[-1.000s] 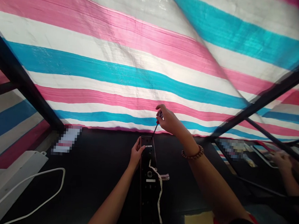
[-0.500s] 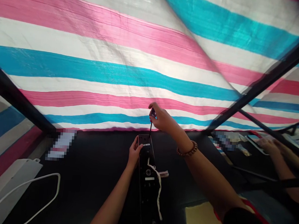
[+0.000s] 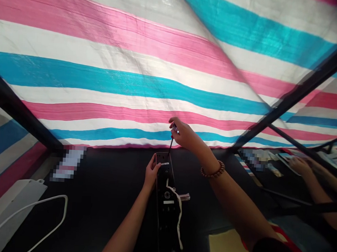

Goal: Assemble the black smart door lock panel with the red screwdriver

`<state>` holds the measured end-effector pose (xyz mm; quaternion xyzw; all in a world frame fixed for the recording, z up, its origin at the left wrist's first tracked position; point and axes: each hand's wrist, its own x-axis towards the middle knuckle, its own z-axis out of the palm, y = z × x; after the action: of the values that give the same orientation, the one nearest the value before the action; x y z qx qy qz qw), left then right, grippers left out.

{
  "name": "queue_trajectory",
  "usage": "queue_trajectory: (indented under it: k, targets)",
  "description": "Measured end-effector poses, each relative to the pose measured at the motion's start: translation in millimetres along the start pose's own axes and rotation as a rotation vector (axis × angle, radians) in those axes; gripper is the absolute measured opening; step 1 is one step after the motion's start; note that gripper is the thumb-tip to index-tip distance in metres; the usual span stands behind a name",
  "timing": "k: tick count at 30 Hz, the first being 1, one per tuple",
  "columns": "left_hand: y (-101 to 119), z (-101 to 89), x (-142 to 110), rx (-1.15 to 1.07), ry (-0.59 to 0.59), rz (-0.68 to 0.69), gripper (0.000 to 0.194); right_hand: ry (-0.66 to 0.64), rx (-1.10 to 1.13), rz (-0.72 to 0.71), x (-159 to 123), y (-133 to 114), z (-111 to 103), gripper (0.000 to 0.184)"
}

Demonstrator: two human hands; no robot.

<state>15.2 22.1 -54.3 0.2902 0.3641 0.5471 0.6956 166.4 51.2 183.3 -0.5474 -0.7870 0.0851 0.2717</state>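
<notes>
A long black panel (image 3: 159, 201) lies lengthwise on the dark table, with white labels and a pale cable (image 3: 179, 214) running along it. My left hand (image 3: 152, 170) grips the panel's far left edge, thumb on top and fingers round the side. In my right hand (image 3: 182, 132) is a screwdriver (image 3: 171, 144), its handle wrapped by the fingers. The shaft points down, tilted slightly, and its tip meets the panel's far right corner; whether it sits in a screw is too small to tell. A small shiny object (image 3: 185, 197) sticks out beside the panel's right edge.
A white power strip (image 3: 15, 208) with a white cord (image 3: 64, 211) is at left. A blurred-out paper (image 3: 69, 163) lies behind it. Yellowish card (image 3: 229, 247) lies at lower right. Another person's hands (image 3: 300, 164) work at far right, beyond a black frame bar (image 3: 296, 88).
My right hand has shifted slightly right, and the screwdriver leans a little more to the right. My left hand and the panel stay where they were.
</notes>
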Motion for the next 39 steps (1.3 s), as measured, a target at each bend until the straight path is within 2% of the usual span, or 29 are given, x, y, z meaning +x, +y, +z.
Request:
queue_trajectory:
  k: [2, 5, 8, 11, 13, 15, 17, 20, 24, 27, 30, 39]
  targets:
    - [-0.5, -0.5, 0.4, 0.006, 0.003, 0.005, 0.088, -0.021, -0.018, 0.039, 1.3, -0.8, -1.3, 0.027]
    - [-1.6, -1.6, 1.2, 0.011, 0.012, 0.014, 0.087, 0.025, -0.115, 0.084, 0.6, -1.6, -0.5, 0.019]
    - [-2.8, -2.6, 2.5, 0.017, 0.019, 0.014, 0.088, 0.029, -0.142, 0.034, -3.6, -1.2, 2.2, 0.023]
    - [-3.5, -3.2, 3.9, 0.026, 0.028, 0.015, 0.089, -0.017, -0.084, -0.072, -6.7, -0.9, 3.3, 0.035]
    - [-3.6, -3.2, 4.2, 0.033, 0.03, 0.022, 0.088, -0.076, -0.05, -0.066, -6.3, -2.0, 2.1, 0.036]
    - [-3.6, -3.0, 3.7, 0.033, 0.029, 0.029, 0.087, -0.107, -0.064, -0.015, -4.5, -4.5, 0.3, 0.029]
    - [-3.5, -2.7, 2.8, 0.03, 0.025, 0.026, 0.088, -0.094, -0.106, 0.01, -3.1, -7.2, -0.7, 0.025]
    - [-3.4, -2.7, 1.7, 0.037, 0.018, 0.018, 0.087, -0.042, -0.132, -0.027, -3.7, -8.9, 0.8, 0.026]
    - [-3.0, -2.6, 1.2, 0.021, 0.016, 0.018, 0.087, -0.058, -0.03, -0.107, -5.0, -6.1, 3.5, 0.025]
    - [-2.6, -2.1, 1.2, 0.018, 0.014, 0.016, 0.088, -0.068, 0.012, -0.05, -3.2, -3.6, 1.6, 0.023]
    - [-3.4, -2.1, 1.9, 0.022, 0.016, 0.008, 0.09, -0.04, -0.051, 0.008, -1.5, -1.3, -1.0, 0.031]
    - [-4.7, -1.9, 2.9, 0.008, 0.032, 0.009, 0.088, -0.018, -0.058, -0.096, -4.9, 5.7, 5.0, 0.04]
